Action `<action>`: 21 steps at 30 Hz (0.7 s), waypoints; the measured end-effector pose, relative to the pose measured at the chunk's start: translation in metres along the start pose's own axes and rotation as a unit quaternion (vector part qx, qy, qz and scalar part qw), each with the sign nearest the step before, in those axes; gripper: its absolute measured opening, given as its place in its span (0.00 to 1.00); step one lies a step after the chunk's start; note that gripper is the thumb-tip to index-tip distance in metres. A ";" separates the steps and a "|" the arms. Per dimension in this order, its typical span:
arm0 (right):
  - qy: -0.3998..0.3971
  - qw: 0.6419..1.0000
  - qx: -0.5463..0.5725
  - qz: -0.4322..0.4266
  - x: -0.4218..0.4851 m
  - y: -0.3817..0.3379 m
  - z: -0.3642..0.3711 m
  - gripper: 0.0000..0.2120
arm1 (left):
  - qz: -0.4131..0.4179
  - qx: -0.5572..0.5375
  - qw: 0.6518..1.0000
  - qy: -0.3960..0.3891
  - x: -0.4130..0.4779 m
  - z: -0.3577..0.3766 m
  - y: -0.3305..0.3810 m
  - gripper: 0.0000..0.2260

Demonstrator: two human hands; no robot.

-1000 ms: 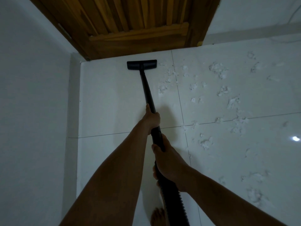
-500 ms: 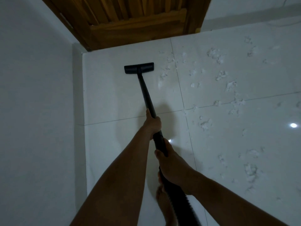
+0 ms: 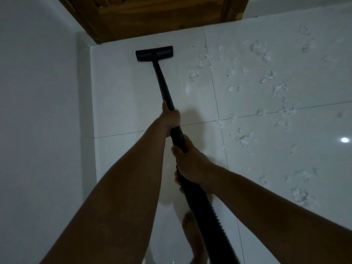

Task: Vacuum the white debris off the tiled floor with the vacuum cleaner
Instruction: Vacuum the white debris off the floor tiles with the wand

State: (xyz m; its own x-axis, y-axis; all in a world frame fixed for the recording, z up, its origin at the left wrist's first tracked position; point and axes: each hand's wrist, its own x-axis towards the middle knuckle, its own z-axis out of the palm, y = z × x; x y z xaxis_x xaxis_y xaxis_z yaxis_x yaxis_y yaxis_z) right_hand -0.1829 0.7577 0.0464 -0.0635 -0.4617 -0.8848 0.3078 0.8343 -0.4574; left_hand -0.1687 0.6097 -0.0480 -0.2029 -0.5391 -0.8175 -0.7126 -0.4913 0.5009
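The vacuum cleaner's black floor head (image 3: 154,53) sits flat on the tiled floor (image 3: 118,88) in the upper middle of the frame, just short of the wooden door (image 3: 152,14) that runs along the top edge. Its straight black wand (image 3: 162,86) slants down from the head toward the centre of the frame, where both hands have it.

The left hand (image 3: 169,118), reaching in from the lower left on a long outstretched arm, is the higher one. It is wrapped round the wand with the thumb lying up along the tube. Just below it the right hand (image 3: 190,164), coming in from the lower right, grips the thicker end where the wand meets the ribbed hose (image 3: 205,212); its fingers (image 3: 177,179) curl round the underside. The hose runs on down and out of the bottom edge, passing over a bare foot (image 3: 192,237) planted on the tile.

The white debris (image 3: 267,76) lies scattered to the right of the head and wand, in loose flakes and tufts across the upper right and right of the frame, some of it along the grout lines. The tile directly under and left of the head looks plain. A grey wall (image 3: 38,111) fills the left side, and a small bright glare (image 3: 344,140) shines off the floor at the far right.
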 end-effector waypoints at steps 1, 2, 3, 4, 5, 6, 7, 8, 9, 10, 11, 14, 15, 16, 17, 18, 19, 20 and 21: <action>-0.001 1.000 -0.002 0.002 0.003 -0.001 0.002 0.24 | -0.001 0.000 1.000 -0.001 0.001 -0.002 0.001 0.30; 0.000 1.000 -0.004 0.003 0.004 0.000 0.004 0.24 | -0.003 -0.001 1.000 -0.002 0.002 -0.003 0.001 0.30; 0.001 1.000 -0.006 0.004 0.004 0.001 0.005 0.24 | -0.005 -0.003 1.000 -0.002 0.001 -0.004 -0.001 0.31; 0.002 1.000 -0.009 0.004 0.003 0.003 0.007 0.24 | -0.007 -0.003 1.000 -0.002 -0.002 -0.004 -0.003 0.31; 0.002 1.000 -0.012 0.003 0.000 0.006 0.009 0.24 | -0.007 -0.002 1.000 -0.002 -0.006 -0.004 -0.006 0.31; 0.002 1.000 -0.015 0.002 -0.004 0.010 0.011 0.24 | -0.007 -0.004 1.000 -0.003 -0.011 -0.004 -0.009 0.31; 0.001 1.000 -0.017 0.003 -0.009 0.014 0.012 0.24 | -0.009 -0.006 1.000 -0.004 -0.016 -0.003 -0.013 0.31; -0.001 1.000 -0.018 0.004 -0.014 0.019 0.013 0.24 | -0.010 -0.010 1.000 -0.005 -0.021 -0.001 -0.018 0.31; -0.003 1.000 -0.016 0.004 -0.020 0.025 0.014 0.24 | -0.012 -0.012 1.000 -0.007 -0.027 0.001 -0.024 0.31; -0.003 1.000 -0.013 0.005 -0.026 0.031 0.015 0.24 | -0.014 -0.015 1.000 -0.008 -0.034 0.003 -0.029 0.31; -0.002 1.000 -0.010 0.006 -0.031 0.038 0.016 0.24 | -0.016 -0.018 1.000 -0.011 -0.040 0.006 -0.036 0.31; 0.006 1.000 -0.014 0.003 -0.047 0.064 0.021 0.24 | -0.019 -0.010 1.000 -0.012 -0.057 0.016 -0.059 0.31; 0.008 1.000 -0.016 0.003 -0.052 0.074 0.023 0.24 | -0.018 -0.005 1.000 -0.012 -0.063 0.020 -0.069 0.31; 0.010 1.000 -0.016 0.000 -0.056 0.085 0.026 0.24 | -0.016 0.000 1.000 -0.012 -0.069 0.024 -0.078 0.31; 0.012 1.000 -0.020 -0.003 -0.061 0.095 0.028 0.25 | -0.014 0.003 1.000 -0.011 -0.075 0.028 -0.088 0.31; 0.014 0.999 -0.029 -0.008 -0.066 0.106 0.030 0.25 | -0.012 0.007 1.000 -0.011 -0.081 0.031 -0.097 0.31; 0.018 0.999 -0.044 -0.013 -0.071 0.116 0.032 0.25 | -0.010 0.009 1.000 -0.010 -0.088 0.035 -0.106 0.31; 0.022 0.998 -0.056 -0.015 -0.076 0.126 0.033 0.25 | -0.008 0.009 1.000 -0.010 -0.095 0.039 -0.114 0.31; 0.024 0.998 -0.060 -0.014 -0.082 0.134 0.034 0.26 | -0.006 0.008 1.000 -0.011 -0.101 0.043 -0.122 0.31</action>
State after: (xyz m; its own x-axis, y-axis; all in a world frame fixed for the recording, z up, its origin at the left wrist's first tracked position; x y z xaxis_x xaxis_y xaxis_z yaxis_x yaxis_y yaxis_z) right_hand -0.1037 0.8972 0.0605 -0.1177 -0.4731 -0.8731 0.1901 0.8522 -0.4875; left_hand -0.0900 0.7535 -0.0384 -0.2078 -0.5182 -0.8296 -0.7260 -0.4867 0.4858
